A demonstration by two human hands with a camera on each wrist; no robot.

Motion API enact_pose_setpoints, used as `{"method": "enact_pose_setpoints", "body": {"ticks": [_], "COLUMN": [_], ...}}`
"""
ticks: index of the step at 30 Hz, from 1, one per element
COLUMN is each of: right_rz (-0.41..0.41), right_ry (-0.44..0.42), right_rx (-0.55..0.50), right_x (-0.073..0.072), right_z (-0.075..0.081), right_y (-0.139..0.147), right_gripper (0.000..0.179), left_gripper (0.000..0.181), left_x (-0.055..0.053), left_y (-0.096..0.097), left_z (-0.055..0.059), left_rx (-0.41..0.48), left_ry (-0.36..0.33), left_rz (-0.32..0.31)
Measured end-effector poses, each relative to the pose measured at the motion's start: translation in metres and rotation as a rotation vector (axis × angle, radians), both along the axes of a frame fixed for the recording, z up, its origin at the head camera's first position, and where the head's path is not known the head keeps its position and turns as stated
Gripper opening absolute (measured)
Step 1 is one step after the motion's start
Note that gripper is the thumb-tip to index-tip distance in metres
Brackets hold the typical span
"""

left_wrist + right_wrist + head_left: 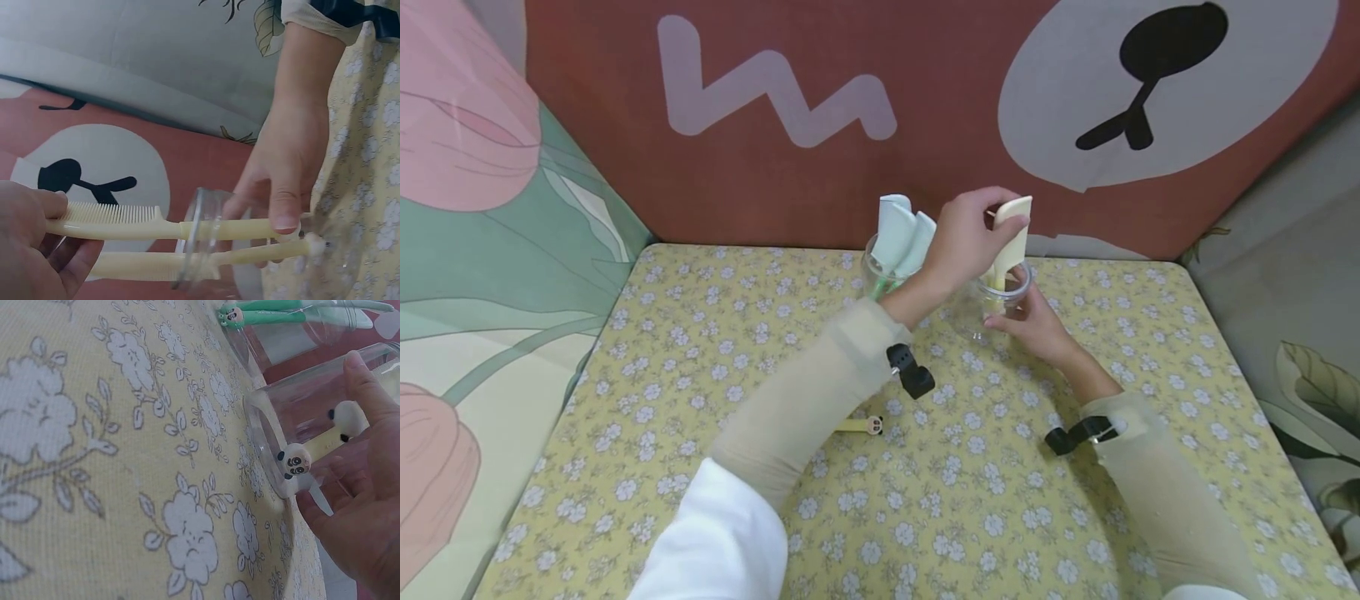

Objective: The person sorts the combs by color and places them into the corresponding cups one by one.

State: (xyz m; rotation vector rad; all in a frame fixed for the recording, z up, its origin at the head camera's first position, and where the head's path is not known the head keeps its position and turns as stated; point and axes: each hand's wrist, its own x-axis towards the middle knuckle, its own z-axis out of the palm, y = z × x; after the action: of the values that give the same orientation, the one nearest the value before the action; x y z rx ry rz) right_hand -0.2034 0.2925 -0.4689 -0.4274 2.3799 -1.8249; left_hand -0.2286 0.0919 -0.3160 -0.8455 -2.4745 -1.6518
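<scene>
My left hand (972,235) pinches a cream comb (1013,237) near its top, with teeth showing in the left wrist view. The comb's handle reaches down inside a clear jar (973,321). A second cream comb (144,266) stands beside it in the same jar. Both handles end in panda heads (295,460), seen through the glass near the jar's bottom in the right wrist view. My right hand (1040,323) grips the jar from the right side, thumb in front and fingers behind.
Just left, another clear jar (870,260) holds several pale mint combs (895,237) with green handles. A yellow handle with a panda end (859,426) lies on the flowered tablecloth (925,517), partly hidden under my left forearm. A printed cloth wall (820,192) rises behind the table.
</scene>
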Motion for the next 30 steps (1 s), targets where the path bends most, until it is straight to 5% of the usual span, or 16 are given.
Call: {"method": "enact_pose_setpoints", "body": {"ticks": [7,14,30], "right_rz": [-0.027,0.0,-0.009], "right_ry": [0.015,0.033,0.028], "right_rx": [0.065,0.008,0.056], "right_x": [0.003,0.002,0.002], "right_z": [0.002,0.002,0.0], "right_y": [0.0,-0.001,0.0], "right_gripper": [0.091,0.09,0.096], "left_gripper": [0.029,0.029,0.026], "left_x": [0.001,0.003,0.011], "left_y": [0.003,0.008,0.007], "left_z": [-0.018,-0.034,-0.047], "left_rx": [-0.023,-0.103,0.04], "left_ry": [0.011,0.021,0.041], "left_rz": [0.025,0.081,0.206]}}
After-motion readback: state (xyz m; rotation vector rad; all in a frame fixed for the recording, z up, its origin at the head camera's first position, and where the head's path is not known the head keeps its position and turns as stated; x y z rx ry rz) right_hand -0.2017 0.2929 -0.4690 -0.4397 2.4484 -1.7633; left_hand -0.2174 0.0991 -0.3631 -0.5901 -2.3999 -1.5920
